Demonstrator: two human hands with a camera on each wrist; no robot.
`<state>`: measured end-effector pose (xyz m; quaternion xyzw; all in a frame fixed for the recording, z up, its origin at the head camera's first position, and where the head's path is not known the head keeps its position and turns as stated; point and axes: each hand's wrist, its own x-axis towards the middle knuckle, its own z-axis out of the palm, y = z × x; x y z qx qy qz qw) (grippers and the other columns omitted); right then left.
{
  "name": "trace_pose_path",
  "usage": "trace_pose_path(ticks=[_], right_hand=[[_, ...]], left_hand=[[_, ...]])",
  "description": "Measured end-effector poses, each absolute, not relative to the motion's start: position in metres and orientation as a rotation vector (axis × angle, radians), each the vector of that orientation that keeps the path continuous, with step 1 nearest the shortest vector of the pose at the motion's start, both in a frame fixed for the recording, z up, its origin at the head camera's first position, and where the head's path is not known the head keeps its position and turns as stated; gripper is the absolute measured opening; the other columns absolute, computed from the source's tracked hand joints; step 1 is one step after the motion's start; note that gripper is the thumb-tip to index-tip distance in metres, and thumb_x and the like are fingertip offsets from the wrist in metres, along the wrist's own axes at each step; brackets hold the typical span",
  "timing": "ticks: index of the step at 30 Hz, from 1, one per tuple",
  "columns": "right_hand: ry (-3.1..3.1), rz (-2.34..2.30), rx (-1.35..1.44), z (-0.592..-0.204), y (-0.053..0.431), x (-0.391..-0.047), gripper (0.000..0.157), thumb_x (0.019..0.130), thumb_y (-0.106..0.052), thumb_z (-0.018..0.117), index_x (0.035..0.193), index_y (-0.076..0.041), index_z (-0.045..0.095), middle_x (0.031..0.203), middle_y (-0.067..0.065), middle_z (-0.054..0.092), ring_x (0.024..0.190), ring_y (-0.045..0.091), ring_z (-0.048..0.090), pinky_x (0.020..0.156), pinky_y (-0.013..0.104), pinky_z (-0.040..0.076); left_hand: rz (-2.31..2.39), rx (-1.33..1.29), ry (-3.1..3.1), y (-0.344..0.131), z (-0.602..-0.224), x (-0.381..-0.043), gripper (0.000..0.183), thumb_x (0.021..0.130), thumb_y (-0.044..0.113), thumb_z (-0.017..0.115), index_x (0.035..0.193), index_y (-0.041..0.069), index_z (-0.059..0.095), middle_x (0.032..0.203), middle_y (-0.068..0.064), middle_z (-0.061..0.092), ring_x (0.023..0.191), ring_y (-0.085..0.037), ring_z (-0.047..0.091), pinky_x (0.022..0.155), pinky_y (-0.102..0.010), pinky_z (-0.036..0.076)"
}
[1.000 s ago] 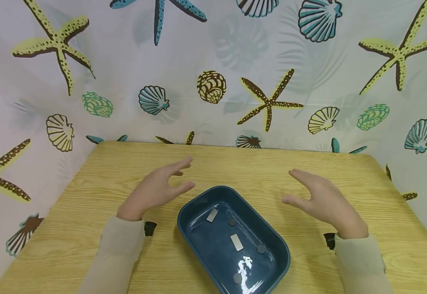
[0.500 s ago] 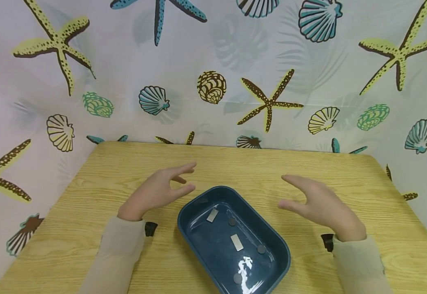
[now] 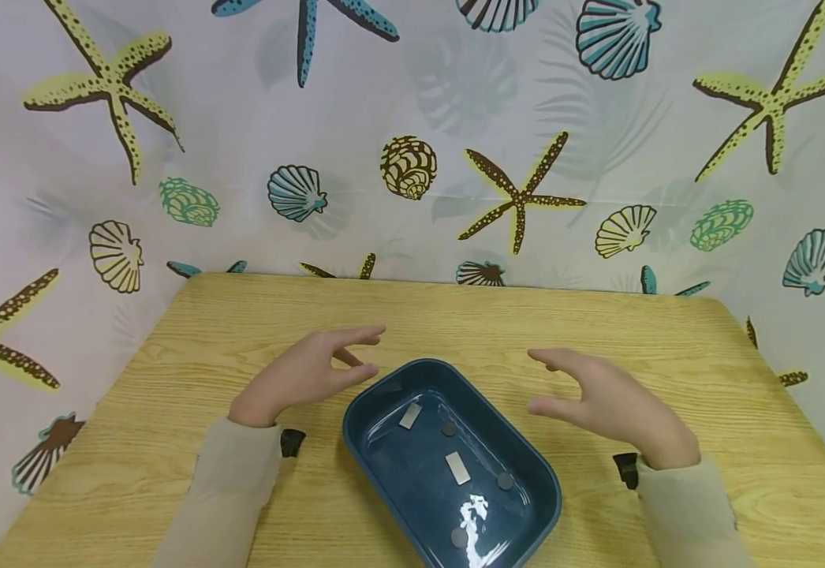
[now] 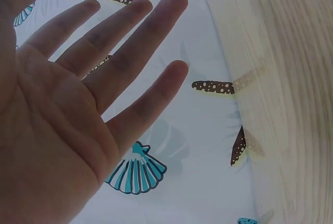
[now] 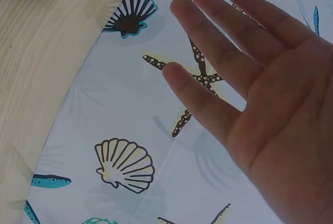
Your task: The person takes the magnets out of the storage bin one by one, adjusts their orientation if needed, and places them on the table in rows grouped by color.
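Observation:
A dark blue rectangular tray (image 3: 412, 469) sits at a slant on the table, its near end cut off by the bottom of the head view. Inside it are two small pale rectangles (image 3: 457, 468) and several dull grey discs (image 3: 504, 481). My left hand (image 3: 300, 371) hovers by the tray's far left corner, thumb and fingers apart and holding nothing. On the other side, my right hand (image 3: 604, 398) hovers to the right of the tray, also with nothing in it. Both wrist views show palms with spread fingers (image 4: 148, 50), (image 5: 218, 47).
Around the tray lies a light wood table (image 3: 455, 323). A white cloth (image 3: 356, 142) printed with starfish and shells hangs behind it and along both sides. A small black piece (image 3: 292, 442) sticks out at the left cuff, another black piece (image 3: 626, 470) at the right cuff.
My right hand has moved left and slightly nearer, toward the tray. My left fingers have dipped a little, nearer the tray's corner. The tray has stayed in place.

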<state>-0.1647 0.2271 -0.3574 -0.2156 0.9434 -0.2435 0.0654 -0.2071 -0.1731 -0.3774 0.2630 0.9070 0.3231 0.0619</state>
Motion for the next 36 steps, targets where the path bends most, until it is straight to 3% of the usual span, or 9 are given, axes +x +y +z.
trace_pose_path(ticks=[22, 29, 36], right_hand=[[2.618, -0.813, -0.744, -0.36, 0.216, -0.16, 0.071, 0.094, -0.043, 0.075, 0.151, -0.008, 0.052, 0.144, 0.011, 0.063, 0.13, 0.034, 0.062, 0.107, 0.059, 0.051], [2.553, -0.8, -0.721, -0.363, 0.212, -0.161, 0.064, 0.094, -0.037, 0.076, 0.148, -0.011, 0.055, 0.139, 0.008, 0.067, 0.127, 0.031, 0.063, 0.106, 0.057, 0.052], [2.499, -0.786, -0.718, -0.364, 0.207, -0.161, 0.06, 0.093, -0.03, 0.077, 0.146, -0.008, 0.057, 0.135, 0.008, 0.069, 0.124, 0.03, 0.065, 0.105, 0.055, 0.053]], left_hand=[[0.989, 0.793, 2.626, -0.172, -0.377, -0.207, 0.056, 0.101, 0.026, 0.068, 0.153, 0.016, 0.052, 0.136, -0.016, 0.069, 0.09, -0.016, 0.076, 0.08, -0.031, 0.062], [1.008, 0.778, 2.588, -0.17, -0.377, -0.206, 0.053, 0.101, 0.023, 0.069, 0.151, 0.015, 0.054, 0.132, -0.017, 0.071, 0.076, -0.015, 0.073, 0.07, -0.024, 0.058], [0.971, 0.798, 2.597, -0.168, -0.378, -0.206, 0.052, 0.1, 0.02, 0.069, 0.15, 0.013, 0.056, 0.127, -0.012, 0.074, 0.086, -0.014, 0.072, 0.076, -0.025, 0.058]])
